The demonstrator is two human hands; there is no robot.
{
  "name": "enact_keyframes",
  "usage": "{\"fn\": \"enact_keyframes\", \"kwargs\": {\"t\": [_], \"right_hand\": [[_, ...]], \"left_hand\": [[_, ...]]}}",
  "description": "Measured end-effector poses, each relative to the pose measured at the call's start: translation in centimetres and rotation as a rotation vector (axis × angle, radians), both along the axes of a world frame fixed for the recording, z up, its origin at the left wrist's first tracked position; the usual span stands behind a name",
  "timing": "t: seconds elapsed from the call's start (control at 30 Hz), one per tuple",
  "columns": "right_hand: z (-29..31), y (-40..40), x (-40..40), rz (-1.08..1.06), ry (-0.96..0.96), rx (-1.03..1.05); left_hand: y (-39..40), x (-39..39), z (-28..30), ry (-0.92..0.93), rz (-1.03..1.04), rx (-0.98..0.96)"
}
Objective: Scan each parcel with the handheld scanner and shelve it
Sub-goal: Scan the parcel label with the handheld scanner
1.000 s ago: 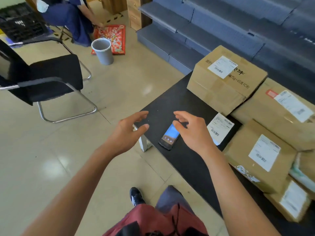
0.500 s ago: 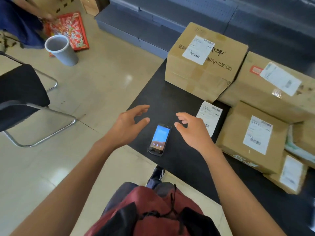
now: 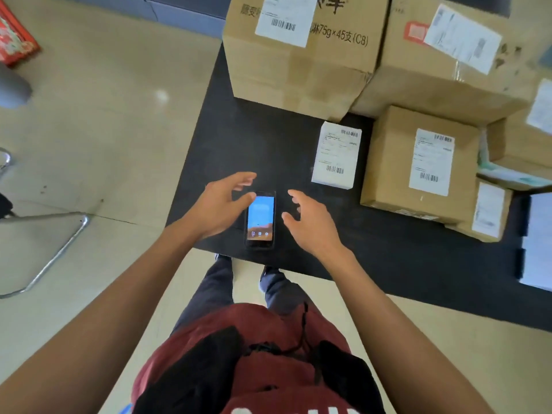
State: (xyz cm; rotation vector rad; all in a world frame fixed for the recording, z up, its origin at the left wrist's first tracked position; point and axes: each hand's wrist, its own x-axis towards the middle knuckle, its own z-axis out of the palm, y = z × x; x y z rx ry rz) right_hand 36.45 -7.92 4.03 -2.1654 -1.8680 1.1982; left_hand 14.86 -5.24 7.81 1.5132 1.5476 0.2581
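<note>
Black table (image 3: 418, 264) bearing sealed cardboard parcels (image 3: 298, 55), contents unseen, at its far side; handheld scanner (image 3: 260, 219) lying screen-up near its front edge, between spread, empty left hand (image 3: 219, 206) and right hand (image 3: 312, 224).

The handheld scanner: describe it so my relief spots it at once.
On the black table, find the near edge, in front of the cardboard parcels. The handheld scanner lies flat there between the left hand and right hand. Only it has a lit blue screen.
</note>
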Motion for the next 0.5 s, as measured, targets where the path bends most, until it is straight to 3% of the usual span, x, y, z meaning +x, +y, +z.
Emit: {"fn": "enact_keyframes", "kwargs": {"t": [0.3,0.5], "right_hand": [[-5.2,-3.5,-6.5,-0.324,-0.098,-0.089],[-8.1,-4.3,-10.8,-0.384,-0.224,-0.112]], "left_hand": [[1.3,-2.3,-2.9,0.031,-0.159,-0.097],[1.7,-4.4,-5.3,0.071,-0.219,-0.128]]}}
